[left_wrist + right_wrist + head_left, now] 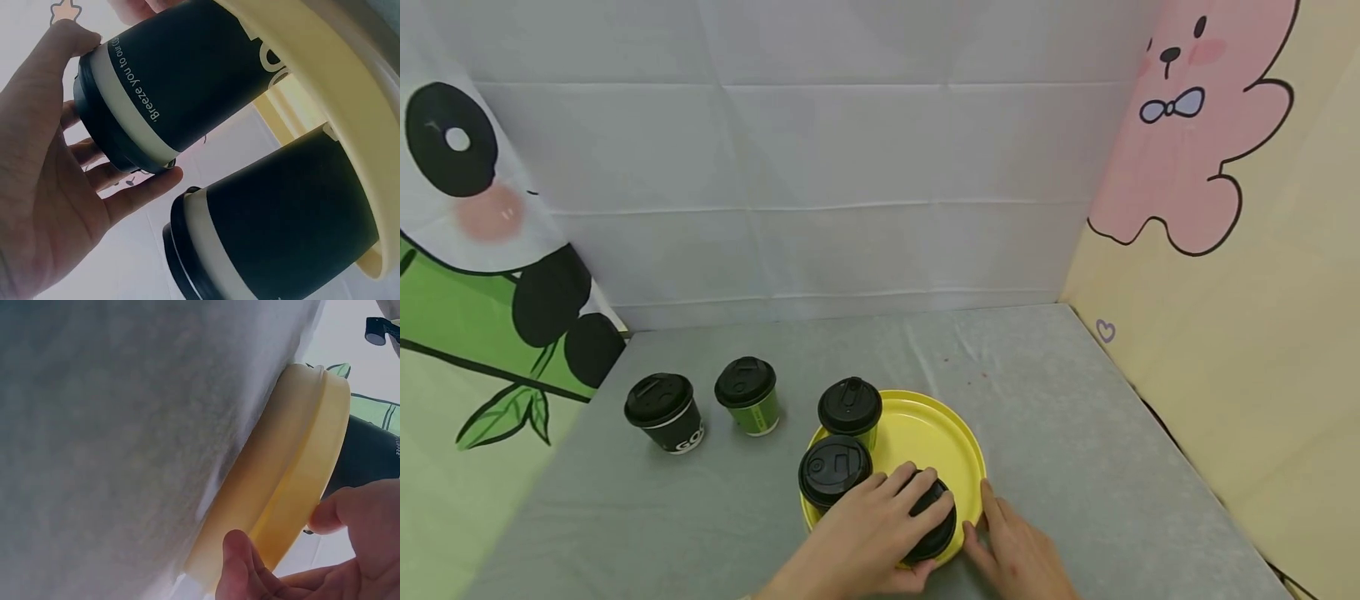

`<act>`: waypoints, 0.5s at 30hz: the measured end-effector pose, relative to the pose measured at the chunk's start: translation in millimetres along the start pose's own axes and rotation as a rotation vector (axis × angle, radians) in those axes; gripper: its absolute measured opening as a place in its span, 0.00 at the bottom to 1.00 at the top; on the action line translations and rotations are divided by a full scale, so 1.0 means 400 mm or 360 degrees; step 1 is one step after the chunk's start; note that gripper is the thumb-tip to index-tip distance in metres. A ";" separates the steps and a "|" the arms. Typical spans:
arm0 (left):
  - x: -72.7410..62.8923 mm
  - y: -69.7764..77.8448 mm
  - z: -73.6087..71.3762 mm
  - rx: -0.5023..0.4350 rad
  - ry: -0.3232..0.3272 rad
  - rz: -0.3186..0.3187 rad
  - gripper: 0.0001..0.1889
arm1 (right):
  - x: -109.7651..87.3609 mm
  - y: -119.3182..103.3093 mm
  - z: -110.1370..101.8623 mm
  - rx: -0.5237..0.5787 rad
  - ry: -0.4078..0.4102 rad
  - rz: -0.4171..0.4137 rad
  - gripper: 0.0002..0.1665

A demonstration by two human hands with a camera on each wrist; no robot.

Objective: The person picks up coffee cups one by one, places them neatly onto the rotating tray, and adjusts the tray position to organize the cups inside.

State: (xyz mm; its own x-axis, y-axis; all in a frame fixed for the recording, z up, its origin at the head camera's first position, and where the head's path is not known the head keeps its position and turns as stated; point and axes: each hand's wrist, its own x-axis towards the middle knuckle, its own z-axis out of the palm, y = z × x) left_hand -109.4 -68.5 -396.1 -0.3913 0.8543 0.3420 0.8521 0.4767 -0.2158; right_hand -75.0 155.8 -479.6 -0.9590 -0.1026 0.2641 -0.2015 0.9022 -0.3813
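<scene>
My left hand (876, 529) grips a black paper coffee cup (187, 81) by its lidded upper part, thumb on one side and fingers spread round the other. This cup stands on a round yellow plate (936, 433), near its front right. Beside it on the plate is another black cup (287, 219), its black lid (835, 471) left of my left hand. Behind that one a green cup with a black lid (850, 406) is at the plate's left edge. My right hand (1018, 554) touches the plate's right rim with fairly straight thumb and fingers.
Left of the plate, on the grey cloth-covered table (1075, 433), stand a black lidded cup (664, 410) and a green lidded cup (749, 396). A white cloth wall (850, 167) rises behind, with printed panels at both sides.
</scene>
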 end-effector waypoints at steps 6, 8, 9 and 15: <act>0.001 -0.004 0.010 -0.0008 -0.0029 -0.0026 0.30 | 0.006 0.004 0.000 0.0031 -0.0075 0.0085 0.33; 0.000 -0.006 0.013 0.0000 -0.0043 -0.0042 0.30 | 0.009 0.005 -0.004 0.0025 -0.0144 0.0141 0.33; 0.000 -0.006 0.015 0.0007 -0.0048 -0.0049 0.30 | 0.011 0.005 -0.006 0.0021 -0.0176 0.0165 0.33; -0.002 -0.010 0.018 0.0084 -0.0037 -0.0071 0.30 | 0.035 0.021 -0.022 0.0108 -0.0139 0.0095 0.24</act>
State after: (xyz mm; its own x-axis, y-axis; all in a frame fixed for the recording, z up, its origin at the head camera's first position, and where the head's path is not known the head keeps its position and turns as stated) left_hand -114.9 -69.7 -402.3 -0.4368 0.8363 0.3314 0.8145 0.5240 -0.2489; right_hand -88.2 165.6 -471.1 -0.9828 -0.0884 0.1620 -0.1538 0.8777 -0.4538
